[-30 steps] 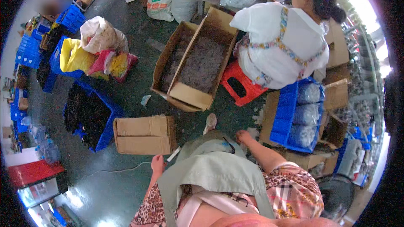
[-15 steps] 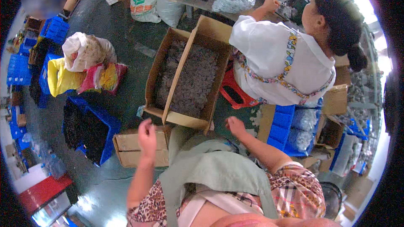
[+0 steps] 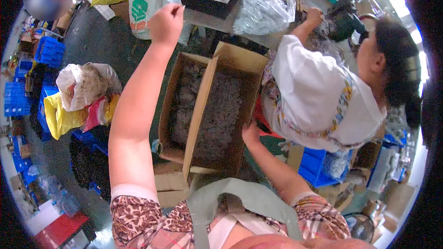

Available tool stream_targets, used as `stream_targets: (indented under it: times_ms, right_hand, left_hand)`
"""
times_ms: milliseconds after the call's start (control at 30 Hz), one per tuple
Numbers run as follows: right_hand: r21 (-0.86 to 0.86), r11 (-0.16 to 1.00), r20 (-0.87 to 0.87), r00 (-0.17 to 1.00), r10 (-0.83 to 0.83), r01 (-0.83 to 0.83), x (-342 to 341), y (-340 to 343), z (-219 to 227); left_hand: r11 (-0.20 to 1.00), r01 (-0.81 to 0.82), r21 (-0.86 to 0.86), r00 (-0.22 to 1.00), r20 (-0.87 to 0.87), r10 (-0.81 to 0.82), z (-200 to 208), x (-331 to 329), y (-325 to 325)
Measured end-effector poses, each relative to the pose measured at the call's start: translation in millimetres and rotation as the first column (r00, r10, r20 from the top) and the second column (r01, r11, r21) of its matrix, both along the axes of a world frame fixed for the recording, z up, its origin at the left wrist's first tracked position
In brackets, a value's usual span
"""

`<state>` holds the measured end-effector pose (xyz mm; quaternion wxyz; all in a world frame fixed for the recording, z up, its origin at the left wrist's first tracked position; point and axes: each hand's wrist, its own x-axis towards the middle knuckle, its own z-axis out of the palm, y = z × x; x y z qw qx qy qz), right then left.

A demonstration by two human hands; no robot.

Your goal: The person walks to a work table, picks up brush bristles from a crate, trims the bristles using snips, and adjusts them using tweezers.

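In front of me stands an open cardboard box (image 3: pixel 185 55), with a tan cardboard strip (image 3: pixel 201 115) running lengthwise across it. Many small, greyish, translucent pieces (image 3: pixel 217 110) fill it on both sides of the strip. My left hand (image 3: pixel 166 24) is stretched far forward, beyond the box's far left corner. Its fingers are curled closed, and anything inside them is hidden. Low at the box's right wall is my right hand (image 3: pixel 250 133), touching or very near the cardboard. Its fingers are too blurred and partly hidden to read.
A person in a white top (image 3: pixel 318 92) sits close on the right, working at a table. The table bears a black tray (image 3: pixel 207 2) and a clear plastic bag (image 3: pixel 265 7). Sacks (image 3: pixel 87 87) and a dark-filled bin stand left; blue bins (image 3: pixel 314 166) stand right.
My left hand has swung far forward and up, past the box, its fingers now curled. My right hand has come to the box's right wall. The whole view has shifted.
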<state>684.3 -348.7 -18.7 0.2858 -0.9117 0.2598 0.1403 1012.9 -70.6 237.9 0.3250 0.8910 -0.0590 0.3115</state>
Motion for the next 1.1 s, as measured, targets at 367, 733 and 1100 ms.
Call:
stream_targets:
  times_ms: [367, 733, 1100]
  right_hand:
    - [0.035, 0.999, -0.184, 0.983, -0.013, 0.019, 25.8, -5.4, 13.6]
    - [-0.053, 0.999, -0.217, 0.976, -0.011, 0.000, 28.8, -19.7, -5.3]
    - [-0.001, 0.999, -0.333, 0.942, 0.049, -0.052, 36.7, -14.2, 12.1]
  left_hand:
    - [0.935, 0.007, 0.356, 0.989, -0.140, 0.046, -88.6, 185.4, -55.9]
    - [0.849, 0.096, 0.519, 0.940, -0.328, 0.094, -79.5, 219.9, -62.3]
    - [0.970, 0.146, 0.194, 0.903, -0.426, -0.051, -19.8, 207.4, -47.8]
